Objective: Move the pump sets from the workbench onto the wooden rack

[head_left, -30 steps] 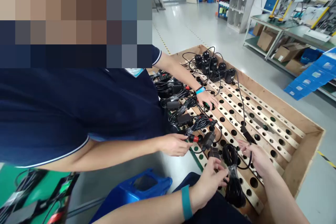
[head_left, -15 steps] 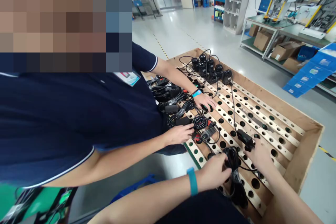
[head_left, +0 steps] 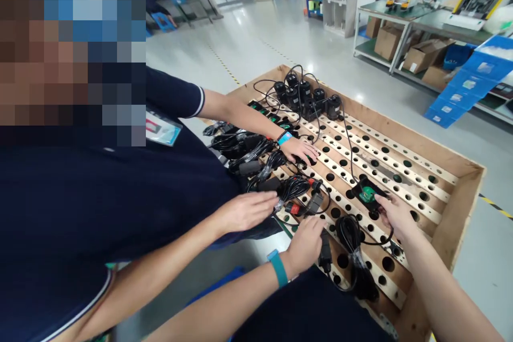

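Note:
A black box with a round green circuit board (head_left: 367,194) lies flat at my right hand (head_left: 395,216), whose thumb and fingers pinch its near edge. My left hand (head_left: 305,246), wearing a teal wristband, has its fingers curled beside a black power adapter (head_left: 325,252); what is inside the fingers is hidden. Between my hands rests a tied coil of black cable (head_left: 349,232), touched by neither. A grey connector (head_left: 315,204) sits just beyond my left fingertips. All lie on perforated wooden slats (head_left: 395,295).
A co-worker's hand (head_left: 301,150) lies on the slats; their other hand (head_left: 250,211) is beside bundled black cables (head_left: 294,187). Several black cylindrical units (head_left: 305,93) stand at the far corner. A wooden rim (head_left: 460,214) borders the right side. Blue bins (head_left: 460,88) stand beyond it.
My right hand has turned the black box, so its green board now faces up. My left hand has left the cable coil and moved left. The co-worker's nearer hand has drawn back slightly.

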